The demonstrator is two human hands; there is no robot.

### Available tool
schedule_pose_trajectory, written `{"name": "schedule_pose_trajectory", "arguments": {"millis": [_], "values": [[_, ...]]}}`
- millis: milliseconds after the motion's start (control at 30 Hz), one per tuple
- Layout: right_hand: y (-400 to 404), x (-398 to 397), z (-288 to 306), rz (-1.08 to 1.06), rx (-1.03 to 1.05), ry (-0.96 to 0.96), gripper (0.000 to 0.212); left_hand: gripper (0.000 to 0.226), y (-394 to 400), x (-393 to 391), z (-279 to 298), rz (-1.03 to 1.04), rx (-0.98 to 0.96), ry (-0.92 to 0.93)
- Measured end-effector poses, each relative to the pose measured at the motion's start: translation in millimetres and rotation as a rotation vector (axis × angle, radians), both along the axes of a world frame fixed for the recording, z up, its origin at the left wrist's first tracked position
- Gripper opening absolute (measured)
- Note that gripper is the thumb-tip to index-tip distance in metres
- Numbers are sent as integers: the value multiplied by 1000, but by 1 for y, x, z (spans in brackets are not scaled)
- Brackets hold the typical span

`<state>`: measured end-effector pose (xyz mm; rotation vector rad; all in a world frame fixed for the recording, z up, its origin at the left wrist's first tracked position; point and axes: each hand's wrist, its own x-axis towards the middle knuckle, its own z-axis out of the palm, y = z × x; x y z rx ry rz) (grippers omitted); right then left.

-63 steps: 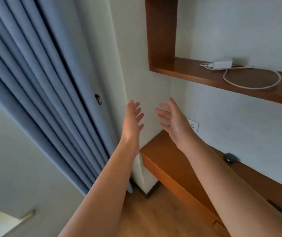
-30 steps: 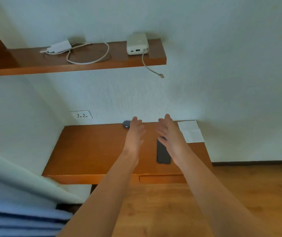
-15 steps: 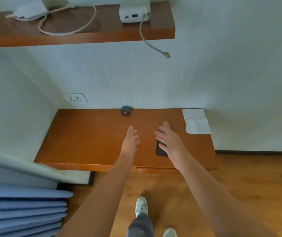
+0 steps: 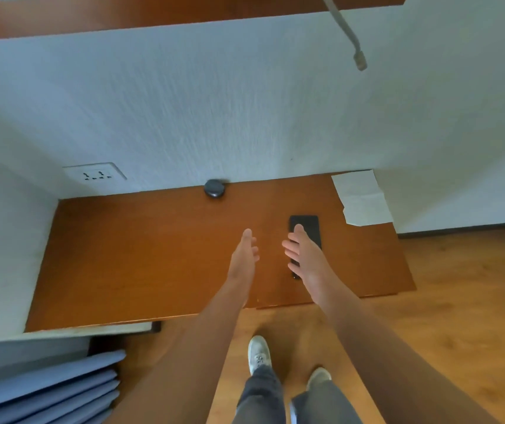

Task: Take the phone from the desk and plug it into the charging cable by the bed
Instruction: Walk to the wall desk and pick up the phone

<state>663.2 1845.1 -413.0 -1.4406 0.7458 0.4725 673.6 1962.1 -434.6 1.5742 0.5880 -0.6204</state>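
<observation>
Because the right hand (image 4: 307, 258) is stretched over it, the lower half of the phone (image 4: 306, 227) is hidden; only its dark upper end and a sliver of its left edge are seen, and whether the fingers touch the phone cannot be told. At twelve o'clock the shelf (image 4: 153, 13) is cut off by the frame, so what the hanging cable (image 4: 347, 32) is attached to is not shown; only its loose plug end is seen at one o'clock. At the right edge, near three o'clock, a small object is cropped and cannot be identified. A small dark round object (image 4: 214, 188) at the back of the desk (image 4: 141, 255) is too small to be named.

The phone is laid flat on the desk, right of centre, directly under the right hand and at two o'clock from the left hand (image 4: 244, 255). Both hands are held open with fingers extended, palms turned toward each other, and nothing is gripped by either. The left hand is kept just beside the phone, over bare wood. A white sheet of paper (image 4: 361, 197) lies at one o'clock from the phone, near it but apart. A wall socket (image 4: 95, 174) is seen at ten o'clock.
</observation>
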Motion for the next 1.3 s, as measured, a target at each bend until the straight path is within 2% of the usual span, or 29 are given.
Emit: {"name": "schedule_pose_trajectory", "arguments": {"millis": [167, 467, 667, 767, 933, 1033, 1167, 1300], "values": [[-22, 9, -15, -111, 39, 59, 62, 61, -10, 10, -14, -30, -16, 37], [-57, 13, -47, -174, -115, 152, 66, 59, -52, 18, -31, -82, -65, 97], [-65, 7, -63, -188, -205, 156, 60, 43, -68, 17, -36, -76, -54, 65], [-70, 6, -68, -192, -182, 155, 59, 30, -71, 17, -39, -58, -34, 83], [-75, 6, -68, -163, -134, 182, 50, 25, -69, 15, -48, -52, 29, 165], [-77, 7, -66, -123, -138, 171, 36, 20, -63, 13, -49, 0, 26, 178], [-77, 12, -59, -51, -135, 111, 46, 14, -57, 15, -42, 124, -29, 181], [-79, 19, -46, 20, -141, 29, 20, 15, -57, 22, -28, 242, -85, 167]]}}
